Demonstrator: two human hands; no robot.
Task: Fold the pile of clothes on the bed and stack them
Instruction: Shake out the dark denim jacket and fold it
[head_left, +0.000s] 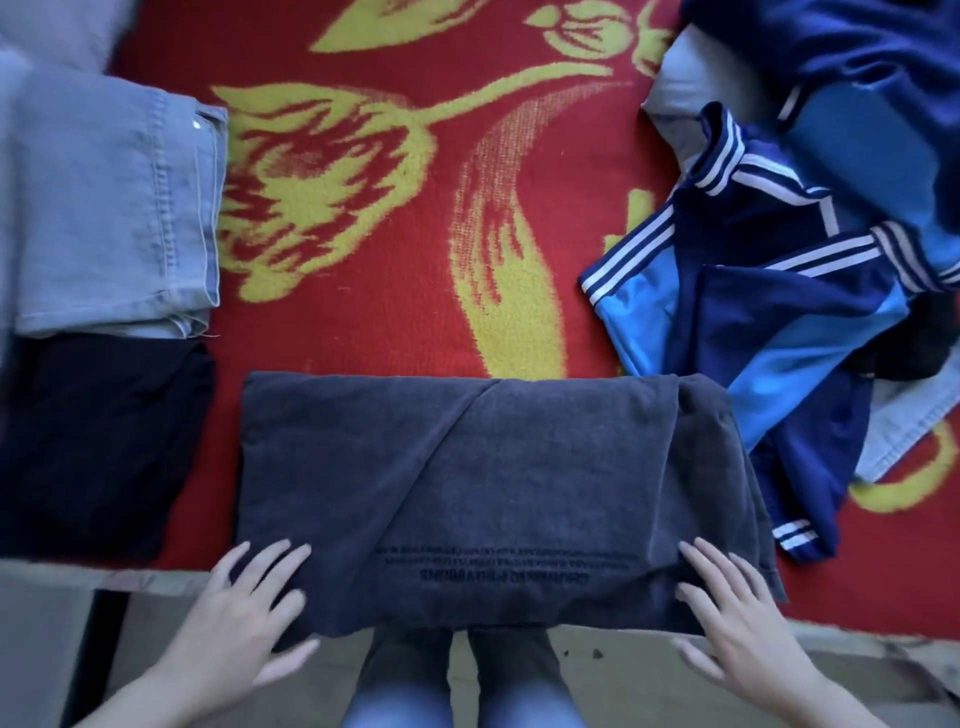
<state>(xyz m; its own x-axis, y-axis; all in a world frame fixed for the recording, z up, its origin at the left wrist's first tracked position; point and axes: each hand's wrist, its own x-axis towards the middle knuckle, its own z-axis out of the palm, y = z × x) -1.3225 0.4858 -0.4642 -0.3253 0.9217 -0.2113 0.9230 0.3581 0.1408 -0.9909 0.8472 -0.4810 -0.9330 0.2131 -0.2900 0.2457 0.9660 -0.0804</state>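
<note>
Head view looks straight down on the bed (857, 587), which is covered by a red blanket (395, 322) with large yellow tulip shapes. At the right side lies the unfolded pile of blue clothes (779, 291), a rumpled heap of navy and light-blue sportswear with white stripes, with some pale fabric showing beneath it. In the middle near edge sits the dark grey garment (467, 483), folded into a wide rectangle. Its long axis runs left to right across the bed, and its near edge hangs slightly over the bed's edge toward the person. At the left, well apart from the pile, folded jeans (104, 208) in pale denim lie with their length running away from the person, and a folded black garment (98, 447) lies just in front of them. Printed lines (509, 564) run along the grey garment's near edge, upside down. The left hand (244, 618) and right hand (737, 618) rest flat, fingers straight and spread, on its two near corners, gripping nothing.
</note>
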